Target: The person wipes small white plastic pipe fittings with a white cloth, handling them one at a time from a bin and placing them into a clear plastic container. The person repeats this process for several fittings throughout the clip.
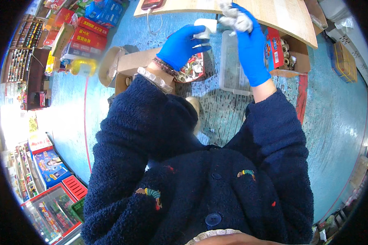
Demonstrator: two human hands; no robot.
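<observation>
My left hand (181, 45), in a blue glove, has its fingers curled round a smooth white object (209, 25), perhaps a small plastic container; its kind is not clear. In my right hand (252, 45), gloved in blue too, is a crumpled greyish-white cloth (237, 20), bunched between the fingers and raised near the edge of a wooden board. Under the left hand, a container of small white and red pieces (191, 69) is partly covered by hand and wrist. Between the two arms stands a clear plastic box (229, 79), its contents hard to make out.
The pale wooden board (274, 16) spans the far side, with a red phone-like device (152, 4) and white cable on it. At right, a cardboard box (300, 57) holds several roll-like pieces. Cardboard boxes (137, 63) and stacked red packages (88, 34) stand left.
</observation>
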